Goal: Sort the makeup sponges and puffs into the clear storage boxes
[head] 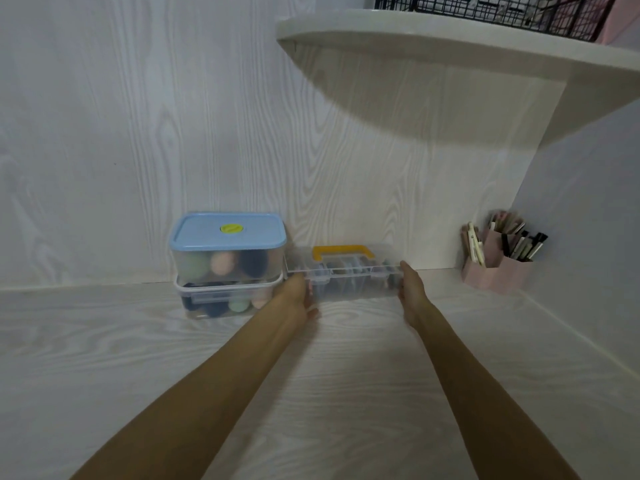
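A flat clear box with a yellow handle stands at the back of the desk against the wall, its lid closed over several compartments. My left hand holds its left end and my right hand holds its right end. To its left, a clear box with a blue lid is stacked on a clear box with a white lid. Both stacked boxes hold green, pink and dark sponges. The fingers of both hands are hidden behind the box ends.
A pink pen holder full of pens stands in the right corner. A white rounded shelf juts out overhead with a black wire basket on it. The white wood-grain desk stretches toward me.
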Available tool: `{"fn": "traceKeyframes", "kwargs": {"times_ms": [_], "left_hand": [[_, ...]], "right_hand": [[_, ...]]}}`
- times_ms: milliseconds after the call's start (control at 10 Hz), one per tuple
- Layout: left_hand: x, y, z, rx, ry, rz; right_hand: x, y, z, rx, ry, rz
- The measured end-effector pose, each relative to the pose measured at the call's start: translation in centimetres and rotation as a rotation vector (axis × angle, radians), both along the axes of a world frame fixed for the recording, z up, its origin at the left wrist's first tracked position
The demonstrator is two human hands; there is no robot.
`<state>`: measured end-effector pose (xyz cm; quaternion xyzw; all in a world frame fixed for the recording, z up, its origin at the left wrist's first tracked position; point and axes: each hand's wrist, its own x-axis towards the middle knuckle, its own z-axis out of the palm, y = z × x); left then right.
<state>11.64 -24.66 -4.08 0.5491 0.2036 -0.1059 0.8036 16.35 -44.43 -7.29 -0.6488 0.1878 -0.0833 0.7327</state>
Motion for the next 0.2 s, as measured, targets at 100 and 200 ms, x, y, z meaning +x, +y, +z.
{"fn": "traceKeyframes", "kwargs": {"times_ms": [100,200], "left_hand": [[-0.35,0.03,0.23,-0.006,0.009,-0.011],[-0.84,0.71,-0.43,-0.012,0.027,-0.01]], "right_hand": [[-0.04,-0.23,-0.09,-0.011,0.011,0.014],[0.27,-0.29,-0.65,-0.046,0.013,-0.011]]}}
